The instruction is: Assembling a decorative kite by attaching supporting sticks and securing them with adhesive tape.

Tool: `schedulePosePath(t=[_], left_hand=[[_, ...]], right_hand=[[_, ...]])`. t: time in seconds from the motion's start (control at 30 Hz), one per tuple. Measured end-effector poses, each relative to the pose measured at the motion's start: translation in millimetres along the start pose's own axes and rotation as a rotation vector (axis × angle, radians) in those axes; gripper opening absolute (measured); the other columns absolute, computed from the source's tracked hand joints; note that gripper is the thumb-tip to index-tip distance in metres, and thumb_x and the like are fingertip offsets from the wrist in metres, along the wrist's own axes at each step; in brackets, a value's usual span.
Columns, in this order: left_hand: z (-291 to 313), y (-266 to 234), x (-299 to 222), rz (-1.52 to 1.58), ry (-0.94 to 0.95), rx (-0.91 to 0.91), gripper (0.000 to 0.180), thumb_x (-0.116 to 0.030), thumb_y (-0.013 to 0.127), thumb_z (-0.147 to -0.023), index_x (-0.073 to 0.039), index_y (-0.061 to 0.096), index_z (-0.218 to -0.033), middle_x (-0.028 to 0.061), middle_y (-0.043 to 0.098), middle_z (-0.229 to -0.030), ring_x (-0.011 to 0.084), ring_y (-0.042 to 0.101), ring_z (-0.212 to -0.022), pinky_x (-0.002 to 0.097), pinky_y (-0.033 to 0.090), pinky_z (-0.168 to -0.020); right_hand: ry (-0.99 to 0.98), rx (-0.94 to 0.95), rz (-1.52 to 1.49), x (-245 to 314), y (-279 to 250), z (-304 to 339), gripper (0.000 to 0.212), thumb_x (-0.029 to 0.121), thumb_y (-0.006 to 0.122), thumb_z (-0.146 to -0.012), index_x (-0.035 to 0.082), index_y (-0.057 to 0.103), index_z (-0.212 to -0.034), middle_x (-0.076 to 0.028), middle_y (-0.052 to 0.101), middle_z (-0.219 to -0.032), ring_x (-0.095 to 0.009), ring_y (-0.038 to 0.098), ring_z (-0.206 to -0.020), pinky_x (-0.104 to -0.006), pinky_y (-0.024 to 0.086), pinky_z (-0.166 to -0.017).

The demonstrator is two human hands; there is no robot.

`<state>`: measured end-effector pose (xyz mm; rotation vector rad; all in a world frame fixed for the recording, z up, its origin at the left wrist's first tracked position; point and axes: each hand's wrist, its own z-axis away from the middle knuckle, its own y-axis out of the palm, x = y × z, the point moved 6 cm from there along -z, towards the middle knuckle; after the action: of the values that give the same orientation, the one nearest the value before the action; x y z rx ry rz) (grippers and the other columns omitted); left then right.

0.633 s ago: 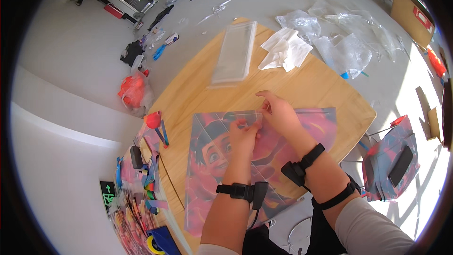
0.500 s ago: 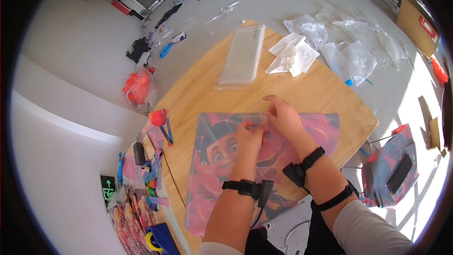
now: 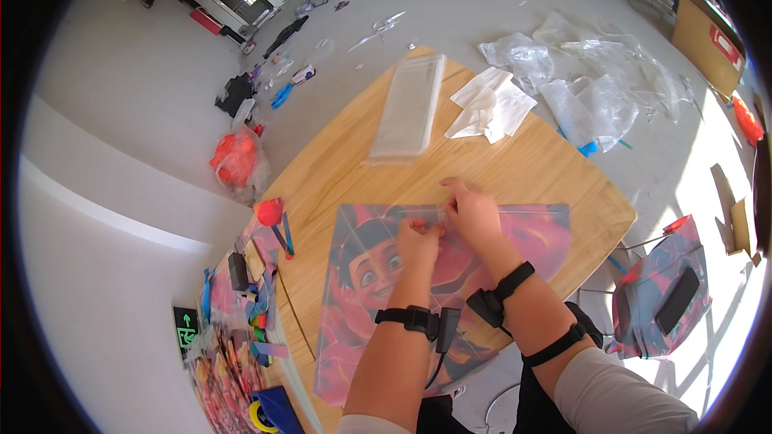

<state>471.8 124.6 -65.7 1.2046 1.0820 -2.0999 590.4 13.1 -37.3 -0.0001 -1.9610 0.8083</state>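
A large printed sheet [image 3: 362, 329] with a colourful cartoon figure lies flat on the wooden table in front of me; clear, shiny film seems to cover it. Both hands meet at its far edge. My left hand [image 3: 420, 243] is closed, thumb and fingers pinching at the edge near the middle. Just right of it, my right hand [image 3: 473, 215] has its index finger bent outward while thumb and other fingers press together; what they hold is hidden. Black straps with small boxes circle both forearms.
Beyond the sheet lie a stack of clear plastic sleeves [image 3: 408, 108] and crumpled white paper [image 3: 492, 104] on the wooden table [image 3: 322, 209]. A printed bag [image 3: 659, 289] with a black flat device stands at right. Clear plastic wrapping [image 3: 595, 104] litters the floor. Tapes and ribbons [image 3: 259, 305] sit left.
The view has shifted slightly, so the table items sit a little lower. Both hands stay close together at the sheet's far edge, with only small finger movement.
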Motion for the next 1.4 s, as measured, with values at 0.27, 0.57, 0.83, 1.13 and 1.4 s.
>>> schedulePosePath(t=[0.27, 0.57, 0.83, 1.13, 1.4], left_hand=[[2.9, 0.6, -2.7, 0.039, -0.097, 0.047, 0.047, -0.011, 0.082, -0.081, -0.004, 0.046, -0.11, 0.0116, 0.069, -0.077, 0.0136, 0.053, -0.047, 0.0282, 0.037, -0.039], [6.2, 3.5, -20.2, -0.128, -0.083, 0.072, 0.039, -0.01, 0.079, -0.083, -0.001, 0.049, -0.107, 0.0101, 0.068, -0.075, 0.0141, 0.057, -0.051, 0.0277, 0.039, -0.041], [-4.6, -13.6, -6.1, -0.379, 0.137, 0.052, 0.035, -0.015, 0.082, -0.084, 0.001, 0.056, -0.101, 0.0111, 0.066, -0.074, 0.0188, 0.059, -0.051, 0.033, 0.048, -0.046], [48.0, 3.1, -45.9, -1.007, 1.105, 0.008, 0.043, -0.005, 0.062, -0.088, -0.013, 0.065, -0.13, 0.0069, 0.067, -0.116, 0.0278, 0.062, -0.107, 0.0438, 0.051, -0.092], [49.4, 22.4, -63.6, -1.232, 1.157, 0.001, 0.026, -0.009, 0.058, -0.093, -0.008, 0.071, -0.116, 0.0081, 0.068, -0.116, 0.0279, 0.063, -0.108, 0.0434, 0.05, -0.093]], right_hand=[[0.026, -0.026, 0.02, 0.7, -1.7, 2.4, 0.036, 0.01, 0.07, -0.079, 0.015, 0.066, -0.115, -0.006, 0.068, -0.076, -0.03, 0.066, -0.081, -0.0441, 0.052, -0.076], [0.011, -0.138, 0.08, 5.5, -0.5, 8.2, 0.025, 0.009, 0.07, -0.078, 0.013, 0.068, -0.103, -0.005, 0.069, -0.088, -0.028, 0.065, -0.09, -0.0429, 0.05, -0.082], [0.103, -0.113, 0.07, 9.3, -0.9, 3.6, 0.023, 0.008, 0.067, -0.083, 0.012, 0.065, -0.106, -0.011, 0.066, -0.107, -0.033, 0.066, -0.093, -0.0445, 0.051, -0.082], [0.225, -0.24, -0.424, -20.4, -26.2, -2.6, 0.022, 0.001, 0.055, -0.094, 0.005, 0.058, -0.115, -0.022, 0.066, -0.094, -0.037, 0.067, -0.086, -0.0448, 0.053, -0.075], [0.114, -0.204, -0.323, 3.5, -48.3, -3.6, 0.01, 0.003, 0.059, -0.093, 0.002, 0.065, -0.101, -0.017, 0.068, -0.096, -0.033, 0.067, -0.081, -0.0409, 0.054, -0.074]])
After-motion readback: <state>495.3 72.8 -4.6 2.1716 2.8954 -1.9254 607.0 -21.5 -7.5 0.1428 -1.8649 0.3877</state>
